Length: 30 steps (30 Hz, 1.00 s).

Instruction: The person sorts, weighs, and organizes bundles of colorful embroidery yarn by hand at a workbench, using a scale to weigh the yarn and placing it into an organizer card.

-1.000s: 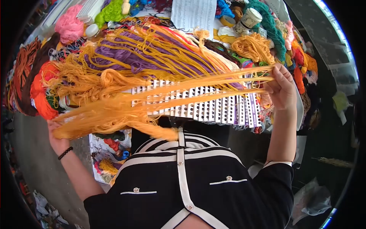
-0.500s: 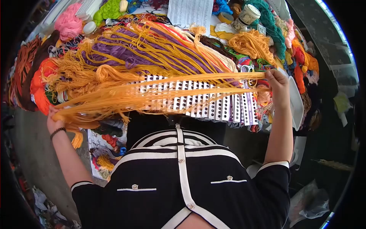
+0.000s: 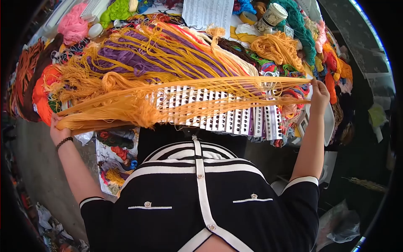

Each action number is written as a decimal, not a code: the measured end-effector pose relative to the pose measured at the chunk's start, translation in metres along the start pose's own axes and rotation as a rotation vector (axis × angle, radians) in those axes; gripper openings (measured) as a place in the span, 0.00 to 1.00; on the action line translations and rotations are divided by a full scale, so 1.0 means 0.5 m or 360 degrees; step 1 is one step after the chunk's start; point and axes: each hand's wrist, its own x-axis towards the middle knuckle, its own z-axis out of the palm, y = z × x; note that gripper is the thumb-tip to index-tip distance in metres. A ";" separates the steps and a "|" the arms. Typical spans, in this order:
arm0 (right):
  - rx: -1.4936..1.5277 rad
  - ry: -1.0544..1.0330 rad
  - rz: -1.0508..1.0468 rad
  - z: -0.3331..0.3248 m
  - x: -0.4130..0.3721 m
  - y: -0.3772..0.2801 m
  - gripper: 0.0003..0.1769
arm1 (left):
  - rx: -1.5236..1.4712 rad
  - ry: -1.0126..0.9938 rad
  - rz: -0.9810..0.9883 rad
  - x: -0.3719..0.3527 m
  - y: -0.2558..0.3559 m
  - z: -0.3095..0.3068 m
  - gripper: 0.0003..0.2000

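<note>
A loop of orange thread, a skein (image 3: 126, 110), is stretched wide between my two hands above the table. My left hand (image 3: 60, 128), with a dark beaded bracelet at the wrist, is closed round its left end. At the right, my right hand (image 3: 320, 95) grips the other end, where the strands are spread into an upper and a lower band. A tangled clump hangs in the skein left of the middle. Under the strands lie white cards with rows of punched holes (image 3: 218, 115). Behind them spreads a heap of mustard and purple thread (image 3: 163, 52).
Bright orange-red thread (image 3: 43, 101) and pink thread (image 3: 73, 26) lie at the left. At the back are a printed sheet (image 3: 205, 16), a patterned cup (image 3: 273, 17) and a roll of tape (image 3: 248, 17). Teal thread (image 3: 300, 29) lies at the right.
My right hand has moved outward to the right, and my left hand slightly outward. The skein is pulled wider, its strands more spread, and the tangled clump shows more plainly.
</note>
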 end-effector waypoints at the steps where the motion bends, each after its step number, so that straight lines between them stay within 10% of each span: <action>1: -0.0444 -0.0040 0.0011 0.003 -0.008 -0.015 0.14 | -0.0059 -0.0078 -0.0066 -0.028 -0.007 0.020 0.09; 3: -0.0508 -0.0237 0.0166 0.012 -0.012 0.018 0.20 | 0.0591 -0.0056 0.0110 -0.108 -0.074 0.094 0.11; 6: 0.0508 -0.0768 0.1283 0.024 -0.039 -0.050 0.18 | 0.1145 -0.0724 -0.0378 -0.265 -0.199 0.186 0.15; 8: 0.0843 -0.0909 0.1225 0.030 -0.063 -0.103 0.17 | 0.1129 -0.1109 -0.0925 -0.304 -0.281 0.193 0.16; 14: 0.1632 -0.1284 0.0864 0.012 -0.070 -0.179 0.16 | 0.2737 -0.1564 0.0334 -0.417 -0.496 0.249 0.14; 18: 0.1976 -0.0365 0.0666 -0.056 -0.040 -0.180 0.14 | 0.2190 -0.1613 0.0565 -0.386 -0.459 0.231 0.09; 20: 0.2087 -0.0192 0.0787 -0.093 -0.026 -0.165 0.14 | 0.1200 -0.0990 -0.0744 -0.368 -0.378 0.225 0.09; 30: 0.1766 0.0672 0.0933 -0.171 0.059 -0.061 0.17 | 0.0190 -0.0432 -0.0895 -0.281 -0.124 0.236 0.12</action>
